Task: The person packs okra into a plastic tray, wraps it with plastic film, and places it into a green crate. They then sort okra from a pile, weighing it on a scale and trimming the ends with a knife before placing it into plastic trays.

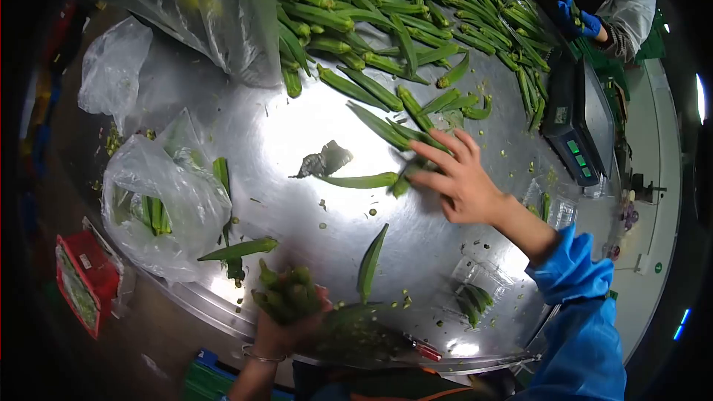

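Observation:
A bunch of okra pods (291,293) is gripped in my left hand (286,330), close to the near edge of the metal table (297,215). My right hand (464,182) reaches over the table with its fingers spread, touching or just above a few okra pods (382,126). One okra pod (360,180) lies just left of those fingertips, beside a dark torn leaf scrap (324,160). Another single pod (371,263) rests between my two hands. Whether the right fingers pinch any pod is partly hidden.
A large okra pile (416,15) covers the far side, beside a clear plastic sheet (223,22). A plastic bag with okra (167,200) sits at left. At right stand a scale (579,122), plastic trays (483,275) and another person's blue-gloved hand (587,24). A red-handled tool (425,350) lies near the edge.

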`<state>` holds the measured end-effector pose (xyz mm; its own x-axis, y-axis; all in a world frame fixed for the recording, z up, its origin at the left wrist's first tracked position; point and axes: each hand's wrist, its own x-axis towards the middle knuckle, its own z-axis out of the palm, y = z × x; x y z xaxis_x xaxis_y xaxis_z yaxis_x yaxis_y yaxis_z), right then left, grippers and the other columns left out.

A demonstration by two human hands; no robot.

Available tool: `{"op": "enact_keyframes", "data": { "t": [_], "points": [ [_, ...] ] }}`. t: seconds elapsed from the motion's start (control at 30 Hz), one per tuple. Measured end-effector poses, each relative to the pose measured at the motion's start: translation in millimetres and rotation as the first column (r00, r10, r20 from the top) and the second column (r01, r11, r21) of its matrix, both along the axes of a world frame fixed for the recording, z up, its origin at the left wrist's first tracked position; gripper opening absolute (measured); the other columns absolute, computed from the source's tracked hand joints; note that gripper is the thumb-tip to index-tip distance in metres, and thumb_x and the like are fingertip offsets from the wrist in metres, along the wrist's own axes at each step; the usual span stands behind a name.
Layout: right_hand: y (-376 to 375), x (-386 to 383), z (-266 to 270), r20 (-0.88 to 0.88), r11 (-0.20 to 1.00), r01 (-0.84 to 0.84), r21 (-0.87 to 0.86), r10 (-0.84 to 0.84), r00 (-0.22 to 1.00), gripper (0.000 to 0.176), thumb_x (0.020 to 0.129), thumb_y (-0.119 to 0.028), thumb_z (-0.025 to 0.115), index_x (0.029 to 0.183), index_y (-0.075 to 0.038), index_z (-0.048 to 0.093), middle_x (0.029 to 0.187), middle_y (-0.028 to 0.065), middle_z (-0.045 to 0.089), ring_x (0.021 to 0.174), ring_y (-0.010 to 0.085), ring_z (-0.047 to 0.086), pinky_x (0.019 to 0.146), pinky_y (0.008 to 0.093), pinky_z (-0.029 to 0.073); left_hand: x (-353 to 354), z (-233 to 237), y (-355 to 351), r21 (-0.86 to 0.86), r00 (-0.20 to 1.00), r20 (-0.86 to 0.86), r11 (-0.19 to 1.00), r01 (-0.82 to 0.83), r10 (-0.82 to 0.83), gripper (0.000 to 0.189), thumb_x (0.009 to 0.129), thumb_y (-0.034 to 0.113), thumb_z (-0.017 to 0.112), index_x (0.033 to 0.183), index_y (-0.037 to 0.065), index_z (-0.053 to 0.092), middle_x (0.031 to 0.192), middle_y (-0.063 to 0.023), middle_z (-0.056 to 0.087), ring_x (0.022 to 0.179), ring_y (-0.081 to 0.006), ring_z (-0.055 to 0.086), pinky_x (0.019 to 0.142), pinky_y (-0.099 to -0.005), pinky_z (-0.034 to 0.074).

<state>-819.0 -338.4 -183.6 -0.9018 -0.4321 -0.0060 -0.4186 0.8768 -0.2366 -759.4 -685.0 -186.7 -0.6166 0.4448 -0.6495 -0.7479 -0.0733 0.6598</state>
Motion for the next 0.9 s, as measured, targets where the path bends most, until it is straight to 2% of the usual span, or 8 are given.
{"op": "enact_keyframes", "data": {
  "t": [0.07, 0.13, 0.2, 0.33, 0.4, 0.63, 0.8, 0.9],
  "points": [
    [13, 13, 11, -0.033, 0.999, 0.050, -0.004, -0.050, 0.998, 0.032, 0.063, -0.006, 0.054, 0.093, -0.013, 0.060, 0.122, 0.0075, 0.049, 0.117, 0.0309, 0.038, 0.100, 0.0500, 0.022, -5, 1, 9, 0.167, 0.995, 0.095, 0.985, -0.042, 0.026, 0.039, 0.070, -0.004, 0.066, 0.105, 0.003, 0.051, 0.096, -0.0089, 0.060, 0.086, -0.0193, 0.060, 0.080, -0.0353, 0.049],
    [34, 1, 6, 0.037, 0.863, 0.457, -0.214, -0.460, 0.887, 0.031, 0.065, -0.002, 0.051, 0.094, -0.009, 0.060, 0.108, 0.0067, 0.056, 0.108, 0.0271, 0.047, 0.097, 0.0414, 0.029, -5, -2, 14, 0.278, 0.992, 0.126, 0.959, -0.058, 0.023, 0.047, 0.071, -0.005, 0.064, 0.114, 0.002, 0.046, 0.102, -0.0126, 0.058, 0.091, -0.0251, 0.060, 0.081, -0.0396, 0.049],
    [57, -29, -3, 0.474, 0.325, 0.751, -0.574, -0.617, 0.629, 0.030, 0.069, 0.000, 0.051, 0.097, -0.006, 0.059, 0.097, 0.0050, 0.059, 0.100, 0.0236, 0.051, 0.093, 0.0355, 0.034, -8, 5, 20, 0.350, 0.961, 0.273, 0.927, -0.134, 0.036, 0.055, 0.072, -0.004, 0.061, 0.122, 0.003, 0.039, 0.111, -0.0173, 0.055, 0.095, -0.0304, 0.059, 0.082, -0.0432, 0.049],
    [52, -56, -14, 0.511, 0.428, 0.719, -0.547, -0.509, 0.692, 0.033, 0.070, 0.000, 0.055, 0.101, -0.009, 0.060, 0.101, 0.0076, 0.056, 0.101, 0.0250, 0.049, 0.092, 0.0356, 0.035, -9, 12, 21, 0.414, 0.929, 0.357, 0.876, -0.248, 0.095, 0.056, 0.072, -0.001, 0.062, 0.123, 0.001, 0.038, 0.113, -0.0182, 0.054, 0.098, -0.0303, 0.057, 0.082, -0.0433, 0.049],
    [43, -58, -22, -0.177, 0.927, 0.370, 0.052, -0.357, 0.917, 0.036, 0.067, -0.001, 0.057, 0.100, -0.015, 0.062, 0.106, 0.0101, 0.054, 0.095, 0.0281, 0.049, 0.087, 0.0364, 0.038, -6, -5, 13, 0.410, 0.947, 0.316, 0.893, -0.184, 0.050, 0.055, 0.072, -0.001, 0.062, 0.122, 0.001, 0.039, 0.112, -0.0170, 0.054, 0.098, -0.0291, 0.057, 0.083, -0.0432, 0.048],
    [-7, -9, 30, -0.009, 0.735, 0.391, -0.554, -0.475, 0.880, 0.033, 0.070, 0.000, 0.057, 0.099, -0.015, 0.066, 0.094, 0.0088, 0.053, 0.089, 0.0220, 0.051, 0.076, 0.0325, 0.043, -11, 5, 34, 0.220, 0.990, 0.142, 0.975, -0.020, -0.012, 0.052, 0.071, 0.017, 0.066, 0.115, 0.000, 0.044, 0.103, -0.0108, 0.053, 0.090, -0.0237, 0.055, 0.079, -0.0385, 0.046],
    [-82, 57, 34, -0.041, 0.815, -0.015, -0.579, -0.010, 0.999, 0.031, 0.075, -0.006, 0.053, 0.105, -0.006, 0.060, 0.099, 0.0111, 0.058, 0.085, 0.0246, 0.054, 0.079, 0.0354, 0.041, -22, -20, 73, 0.497, 0.926, 0.369, 0.826, -0.266, 0.076, 0.043, 0.076, 0.000, 0.056, 0.118, -0.003, 0.044, 0.107, -0.0134, 0.055, 0.095, -0.0238, 0.057, 0.086, -0.0389, 0.046],
    [-82, 54, 36, 0.158, 0.638, 0.384, -0.668, -0.382, 0.910, 0.038, 0.071, 0.004, 0.046, 0.108, -0.003, 0.054, 0.097, 0.0137, 0.058, 0.088, 0.0281, 0.055, 0.081, 0.0356, 0.043, -23, -19, 69, 0.555, 0.950, 0.312, 0.815, -0.167, -0.018, 0.045, 0.077, 0.001, 0.054, 0.120, -0.003, 0.042, 0.108, -0.0141, 0.055, 0.096, -0.0230, 0.056, 0.087, -0.0387, 0.045]
  ]
}}
